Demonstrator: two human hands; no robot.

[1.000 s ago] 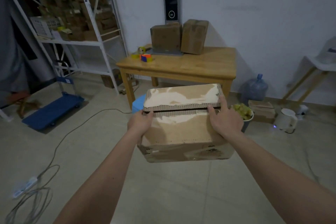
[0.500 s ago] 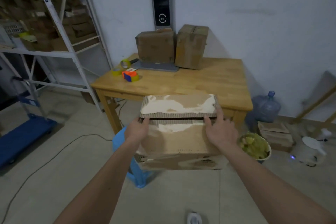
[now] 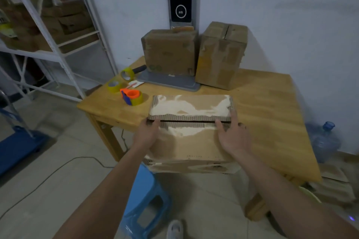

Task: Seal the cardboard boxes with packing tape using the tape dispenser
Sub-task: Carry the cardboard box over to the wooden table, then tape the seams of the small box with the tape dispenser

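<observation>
The cardboard box (image 3: 191,134) is carried in both hands over the near edge of the table (image 3: 268,106), its two top flaps meeting at a narrow dark seam. The left hand (image 3: 146,136) grips the box's left side, fingers curled at the seam; the right hand (image 3: 234,137) holds the right side, fingers spread over the top.

The step seems to be setting the box down. It should land flat and fully on the table, flaps kept level and closed. The tape dispenser (image 3: 132,96) lies at about ten o'clock from the box, with two tape rolls (image 3: 113,85) beyond it and two more boxes (image 3: 194,54) at twelve o'clock.
</observation>
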